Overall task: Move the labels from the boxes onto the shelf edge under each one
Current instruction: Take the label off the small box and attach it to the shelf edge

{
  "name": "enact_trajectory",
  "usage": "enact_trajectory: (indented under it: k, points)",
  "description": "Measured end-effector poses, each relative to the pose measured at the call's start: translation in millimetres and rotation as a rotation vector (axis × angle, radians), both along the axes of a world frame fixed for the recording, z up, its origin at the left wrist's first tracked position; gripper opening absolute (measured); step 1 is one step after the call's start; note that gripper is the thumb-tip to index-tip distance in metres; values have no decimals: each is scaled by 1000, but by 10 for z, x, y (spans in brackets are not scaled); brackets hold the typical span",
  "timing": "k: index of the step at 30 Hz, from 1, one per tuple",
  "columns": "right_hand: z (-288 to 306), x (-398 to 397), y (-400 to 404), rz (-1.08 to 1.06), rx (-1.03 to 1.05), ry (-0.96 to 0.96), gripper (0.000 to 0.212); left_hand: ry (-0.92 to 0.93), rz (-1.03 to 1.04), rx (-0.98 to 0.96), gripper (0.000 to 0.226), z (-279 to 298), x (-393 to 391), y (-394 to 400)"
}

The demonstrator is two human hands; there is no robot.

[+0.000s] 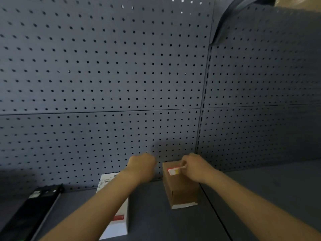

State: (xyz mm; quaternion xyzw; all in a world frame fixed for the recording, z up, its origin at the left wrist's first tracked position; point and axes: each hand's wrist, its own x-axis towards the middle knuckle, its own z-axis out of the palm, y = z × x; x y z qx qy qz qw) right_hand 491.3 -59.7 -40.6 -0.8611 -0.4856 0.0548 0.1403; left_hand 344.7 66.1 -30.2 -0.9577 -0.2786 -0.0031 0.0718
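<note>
A brown cardboard box [180, 188] lies on the grey shelf [152, 214], its far end against the pegboard. A small red, white and yellow label [173, 171] sits on its top. My right hand [194, 168] pinches the label's right end between fingertips. My left hand [141, 165] is curled into a fist just left of the box, with nothing visible in it. Under my left forearm lies a white box [119, 221] with a printed sticker at its far end and a red label [119, 217] near its front.
A black box [33, 211] lies at the far left of the shelf. Grey pegboard [104, 75] forms the back wall. A seam splits the shelf right of the brown box. A cardboard carton [298, 2] shows at the top right.
</note>
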Motion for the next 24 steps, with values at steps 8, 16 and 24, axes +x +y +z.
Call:
enact_trajectory:
  k: [8,16,24]
  points:
    - [17,173,186,-76,-95,85,33,7,-9,-9,28,-14,18,222]
    - [95,185,152,-78,-77,62,30,14,-32,-28,27,-34,23,256]
    - [132,-20,-47,-93,64,15,7,2,-86,-22,28,-47,-78,149]
